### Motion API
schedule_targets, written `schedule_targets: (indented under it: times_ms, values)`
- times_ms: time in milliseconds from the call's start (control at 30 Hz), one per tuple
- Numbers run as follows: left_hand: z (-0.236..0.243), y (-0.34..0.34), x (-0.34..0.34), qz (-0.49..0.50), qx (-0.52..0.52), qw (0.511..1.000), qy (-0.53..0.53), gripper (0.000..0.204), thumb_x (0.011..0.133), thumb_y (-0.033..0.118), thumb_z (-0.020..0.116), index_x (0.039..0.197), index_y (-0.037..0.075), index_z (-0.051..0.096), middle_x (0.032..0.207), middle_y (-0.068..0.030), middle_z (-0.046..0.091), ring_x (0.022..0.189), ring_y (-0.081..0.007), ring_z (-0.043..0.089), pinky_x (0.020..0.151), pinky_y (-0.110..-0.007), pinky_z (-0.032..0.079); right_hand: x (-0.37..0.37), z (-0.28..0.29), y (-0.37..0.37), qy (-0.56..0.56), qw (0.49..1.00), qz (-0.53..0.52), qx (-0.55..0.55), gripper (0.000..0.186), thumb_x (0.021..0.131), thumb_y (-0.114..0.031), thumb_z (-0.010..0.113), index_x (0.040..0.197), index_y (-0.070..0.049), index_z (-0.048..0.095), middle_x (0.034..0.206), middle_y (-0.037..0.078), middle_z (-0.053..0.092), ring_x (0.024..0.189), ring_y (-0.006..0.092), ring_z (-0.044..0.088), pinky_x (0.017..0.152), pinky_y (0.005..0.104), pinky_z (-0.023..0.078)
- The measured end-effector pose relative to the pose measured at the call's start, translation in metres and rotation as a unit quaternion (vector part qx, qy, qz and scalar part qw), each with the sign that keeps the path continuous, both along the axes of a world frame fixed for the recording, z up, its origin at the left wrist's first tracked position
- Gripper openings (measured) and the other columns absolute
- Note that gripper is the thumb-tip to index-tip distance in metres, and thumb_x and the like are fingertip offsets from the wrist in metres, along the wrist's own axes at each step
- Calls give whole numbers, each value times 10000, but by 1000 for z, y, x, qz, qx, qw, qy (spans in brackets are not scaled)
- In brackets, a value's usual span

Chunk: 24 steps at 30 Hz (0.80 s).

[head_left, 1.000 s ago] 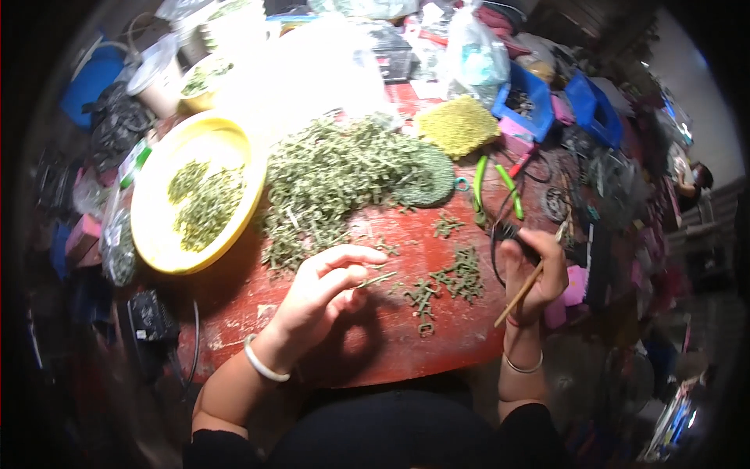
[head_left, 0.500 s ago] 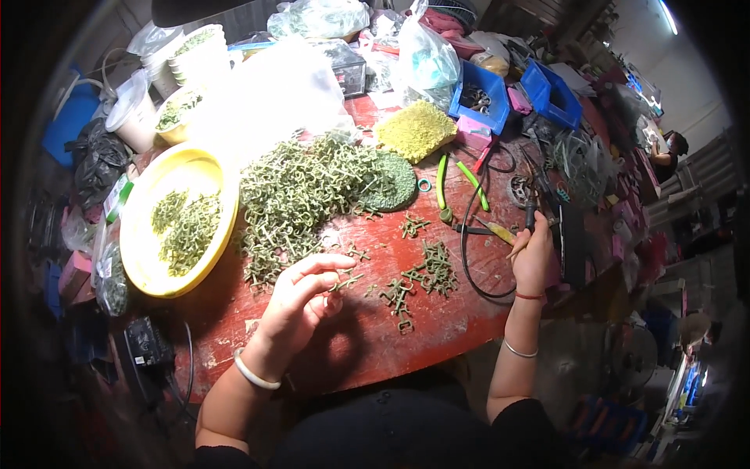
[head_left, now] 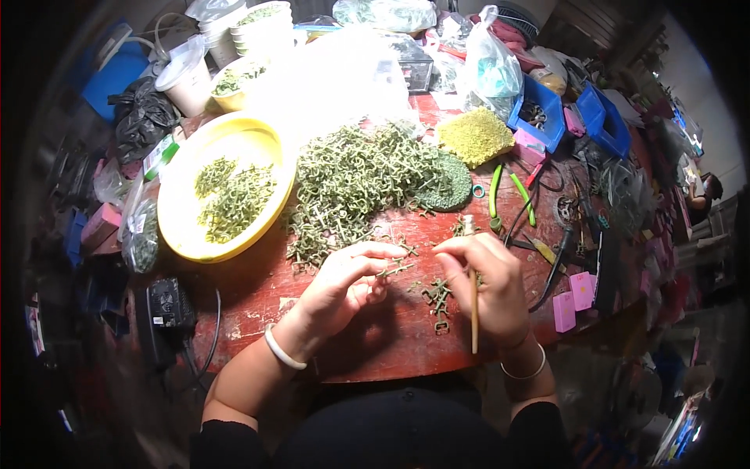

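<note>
My left hand (head_left: 351, 281) is raised over the red table, thumb and fingers pinching a small green open-link piece (head_left: 398, 270). Close to its right, my right hand (head_left: 488, 277) holds a thin light-brown stick (head_left: 474, 316) upright between the fingers, its pale upper end pointing away from me. A small group of green pieces (head_left: 439, 297) lies between and below the hands. Beyond the left hand spreads a big heap of the same pieces (head_left: 351, 184). To the left, a yellow basin (head_left: 176, 227) holds more of them.
A green round pad (head_left: 449, 191) and a yellow lumpy block (head_left: 476, 137) sit beyond the hands. Right of them are green-handled pliers (head_left: 523, 199), a black-handled corded tool (head_left: 561, 254) and pink blocks (head_left: 564, 311). Blue bins (head_left: 547, 117) stand behind; a black power box (head_left: 169, 303) is at left.
My right hand has let go of the black-handled corded tool and moved left beside my left hand, now with the thin stick. My left hand still pinches a green piece. The view has shifted.
</note>
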<state>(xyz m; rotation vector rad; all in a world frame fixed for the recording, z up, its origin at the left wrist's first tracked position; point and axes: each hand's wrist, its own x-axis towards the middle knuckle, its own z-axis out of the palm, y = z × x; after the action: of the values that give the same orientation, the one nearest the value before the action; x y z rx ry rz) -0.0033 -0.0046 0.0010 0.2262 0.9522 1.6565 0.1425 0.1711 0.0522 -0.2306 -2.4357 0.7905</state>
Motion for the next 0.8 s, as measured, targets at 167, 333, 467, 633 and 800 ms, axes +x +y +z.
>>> schedule_targets:
  times_ms: [167, 333, 467, 633, 800]
  values:
    - [-2, 3, -2, -12, 23, 1000, -3, 261, 957, 136, 605, 1192, 38, 664, 1092, -4, 639, 824, -49, 548, 704, -213, 477, -12, -18, -6, -18, 994, 25, -107, 74, 886, -46, 710, 929, -4, 666, 781, 143, 632, 716, 297, 621, 652, 380, 484]
    - [-2, 5, 0, -20, 5, 1000, -5, 241, 958, 108, 615, 1183, 39, 664, 1057, 3, 643, 814, -50, 545, 692, -207, 471, -10, -31, 1, -50, 979, 82, -180, 82, 932, -64, 678, 940, 17, 672, 795, 132, 640, 689, 254, 622, 637, 347, 489]
    - [1, 6, 3, -6, -13, 998, 55, 229, 958, 104, 628, 1177, 49, 667, 1005, 13, 646, 769, -50, 539, 674, -206, 465, -8, -32, 0, -59, 966, 97, -233, 82, 974, -37, 627, 948, 30, 666, 774, 89, 643, 689, 137, 605, 619, 282, 476]
    - [2, 8, 6, -7, -11, 991, 132, 211, 968, 105, 633, 1169, 52, 666, 955, 3, 649, 731, -54, 537, 672, -214, 469, -7, -29, 2, -50, 967, 117, -219, 81, 969, -33, 629, 924, 31, 650, 762, 69, 632, 663, 131, 603, 616, 279, 481]
    - [5, 11, 10, 64, -6, 992, 109, 167, 985, 97, 632, 1136, 37, 669, 947, -19, 677, 815, -78, 610, 691, -225, 491, -4, -28, 2, -46, 972, 66, -219, 87, 972, -32, 626, 904, 19, 638, 745, 42, 609, 647, 94, 558, 604, 260, 452]
